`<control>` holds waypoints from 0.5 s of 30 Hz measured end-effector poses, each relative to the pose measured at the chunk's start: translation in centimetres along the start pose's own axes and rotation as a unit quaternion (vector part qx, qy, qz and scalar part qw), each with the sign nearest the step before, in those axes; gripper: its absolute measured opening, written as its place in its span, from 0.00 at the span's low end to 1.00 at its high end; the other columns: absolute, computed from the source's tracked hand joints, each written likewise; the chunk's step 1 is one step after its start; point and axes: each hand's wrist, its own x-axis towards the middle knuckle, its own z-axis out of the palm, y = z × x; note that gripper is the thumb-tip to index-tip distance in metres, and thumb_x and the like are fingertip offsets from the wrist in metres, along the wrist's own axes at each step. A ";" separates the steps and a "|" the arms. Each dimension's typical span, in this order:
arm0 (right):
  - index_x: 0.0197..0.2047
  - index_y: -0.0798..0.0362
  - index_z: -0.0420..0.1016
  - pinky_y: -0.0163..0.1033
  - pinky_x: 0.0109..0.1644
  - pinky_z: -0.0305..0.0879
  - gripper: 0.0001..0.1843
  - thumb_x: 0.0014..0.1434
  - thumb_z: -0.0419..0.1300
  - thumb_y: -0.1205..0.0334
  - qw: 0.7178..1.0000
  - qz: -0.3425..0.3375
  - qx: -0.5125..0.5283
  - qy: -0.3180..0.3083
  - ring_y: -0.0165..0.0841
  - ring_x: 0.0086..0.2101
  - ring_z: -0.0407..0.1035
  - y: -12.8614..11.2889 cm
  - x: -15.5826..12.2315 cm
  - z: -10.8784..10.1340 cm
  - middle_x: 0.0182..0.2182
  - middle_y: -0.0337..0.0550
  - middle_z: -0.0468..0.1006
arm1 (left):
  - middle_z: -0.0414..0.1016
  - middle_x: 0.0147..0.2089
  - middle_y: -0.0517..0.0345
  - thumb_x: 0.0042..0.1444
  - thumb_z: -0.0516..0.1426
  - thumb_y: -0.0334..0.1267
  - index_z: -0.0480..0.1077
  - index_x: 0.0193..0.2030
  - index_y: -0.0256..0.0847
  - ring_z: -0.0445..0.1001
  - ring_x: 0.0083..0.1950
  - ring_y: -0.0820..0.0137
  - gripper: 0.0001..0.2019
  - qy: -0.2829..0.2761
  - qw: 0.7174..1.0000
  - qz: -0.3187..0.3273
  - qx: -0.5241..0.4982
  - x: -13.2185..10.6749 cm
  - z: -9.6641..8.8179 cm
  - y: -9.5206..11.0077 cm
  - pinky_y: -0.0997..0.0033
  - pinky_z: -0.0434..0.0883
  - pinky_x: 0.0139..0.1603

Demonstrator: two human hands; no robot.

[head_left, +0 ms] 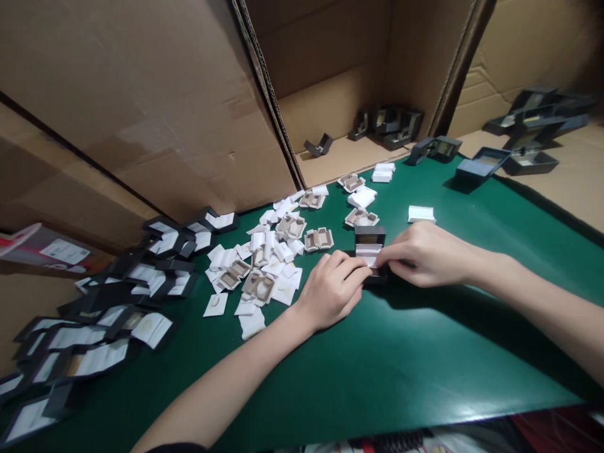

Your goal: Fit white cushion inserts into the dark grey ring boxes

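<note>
A small black hinged jewelry box (370,234) stands with its lid up on the green tabletop. A white insert (368,249) lies inside it. From the left, my left hand (333,286) has its fingers closed over the front edge of the box. On the other side my right hand (418,255) pinches at the white insert with thumb and forefinger, and the fingertips partly cover it. Just behind my right hand lies another folded white insert (421,214). Beside my left hand spreads a heap of white inserts (267,251), some turned to show brownish undersides.
Many black boxes with white linings (155,277) crowd the left side. An upright cardboard carton (340,94) stands at the back with several dark boxes (396,126) in it. More open dark boxes (531,151) lie at the far right. The table's front edge (425,420) runs nearest me.
</note>
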 end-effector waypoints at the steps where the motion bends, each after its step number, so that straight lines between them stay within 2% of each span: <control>1: 0.36 0.50 0.80 0.35 0.26 0.48 0.16 0.53 0.51 0.72 1.000 0.005 -0.006 -0.015 0.27 0.21 0.65 0.0 0.0 0.1 0.22 0.39 0.75 | 0.72 0.51 0.62 0.57 0.52 0.34 0.68 0.48 0.40 0.62 0.47 0.74 0.12 -0.001 1.000 0.000 0.002 0.0 0.0 0.0 0.73 0.59 0.42; 7: 0.35 0.49 0.81 0.36 0.26 0.44 0.16 0.56 0.51 0.70 0.996 0.023 -0.072 -0.048 0.27 0.21 0.65 0.1 0.1 0.4 0.21 0.41 0.75 | 0.71 0.53 0.61 0.58 0.51 0.33 0.69 0.48 0.41 0.62 0.47 0.74 0.13 -0.018 1.000 0.000 0.007 -0.1 0.0 0.1 0.72 0.59 0.41; 10: 0.34 0.48 0.81 0.36 0.26 0.42 0.17 0.58 0.50 0.69 0.993 0.041 -0.100 -0.043 0.27 0.20 0.64 0.2 0.2 0.6 0.20 0.41 0.75 | 0.70 0.54 0.59 0.59 0.50 0.34 0.69 0.48 0.41 0.62 0.47 0.74 0.12 -0.035 0.999 -0.007 0.001 -0.1 0.1 0.0 0.72 0.61 0.43; 15: 0.39 0.47 0.81 0.35 0.26 0.43 0.18 0.58 0.50 0.69 0.993 0.050 -0.098 -0.030 0.26 0.20 0.64 0.3 0.2 0.9 0.22 0.40 0.76 | 0.68 0.55 0.55 0.60 0.47 0.34 0.69 0.48 0.39 0.63 0.47 0.74 0.13 -0.075 0.997 -0.017 -0.004 -0.1 0.0 0.0 0.71 0.65 0.46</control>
